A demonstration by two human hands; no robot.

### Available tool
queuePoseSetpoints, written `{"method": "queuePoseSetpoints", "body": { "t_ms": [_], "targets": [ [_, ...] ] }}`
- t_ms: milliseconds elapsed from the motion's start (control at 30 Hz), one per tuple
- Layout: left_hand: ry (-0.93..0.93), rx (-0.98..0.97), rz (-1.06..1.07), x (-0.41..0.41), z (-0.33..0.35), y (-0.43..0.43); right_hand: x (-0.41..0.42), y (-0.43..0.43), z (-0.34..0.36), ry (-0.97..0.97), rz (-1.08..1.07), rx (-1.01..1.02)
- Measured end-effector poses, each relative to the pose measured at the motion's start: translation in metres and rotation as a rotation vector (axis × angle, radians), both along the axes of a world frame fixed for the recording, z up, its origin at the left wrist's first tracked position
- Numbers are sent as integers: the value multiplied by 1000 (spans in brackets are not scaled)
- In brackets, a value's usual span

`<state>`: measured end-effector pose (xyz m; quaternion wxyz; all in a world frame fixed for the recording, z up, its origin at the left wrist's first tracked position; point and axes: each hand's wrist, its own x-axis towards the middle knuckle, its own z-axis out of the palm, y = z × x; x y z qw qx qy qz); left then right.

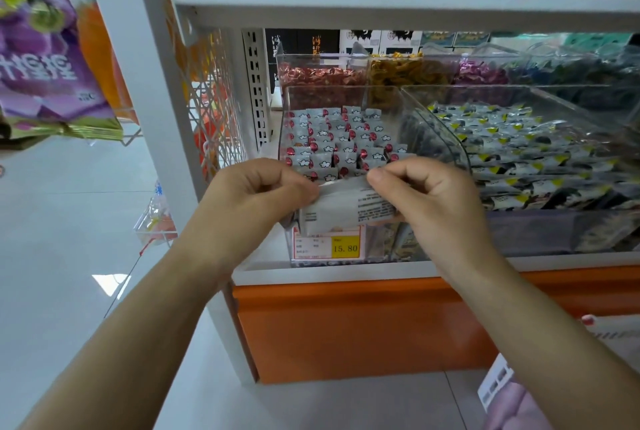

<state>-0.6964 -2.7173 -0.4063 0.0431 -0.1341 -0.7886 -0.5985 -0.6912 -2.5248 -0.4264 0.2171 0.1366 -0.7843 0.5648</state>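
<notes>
A white snack bag (346,210) with printed text hangs in front of a clear plastic bin (384,97) on the lower shelf. My left hand (256,190) pinches the bag's top edge at its left end. My right hand (426,194) pinches the same edge at its right end. Inside the bin stand rows of small white packets with red dots (337,142). A yellow price tag reading 15.80 (327,245) is fixed to the bin's front, just below the bag.
A second clear bin (588,225) with yellow-and-dark packets stands to the right. Further bins of wrapped sweets (322,76) sit behind. A white shelf board (381,7) runs overhead. Purple bags (45,66) hang at the left. An orange base panel (346,325) is below.
</notes>
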Motion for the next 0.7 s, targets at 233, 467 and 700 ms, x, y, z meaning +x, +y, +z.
{"method": "queuePoseSetpoints", "body": {
  "t_ms": [233, 467, 700],
  "targets": [
    [-187, 101, -91, -3, 0, -9, -1, -2, 0, -98, 66, -55],
    [-183, -44, -73, -5, 0, -15, -3, 6, 5, -265, 200, -108],
    [-100, -137, -125, -2, 1, -10, -5, 23, 15, -457, 360, -106]
  ]
}}
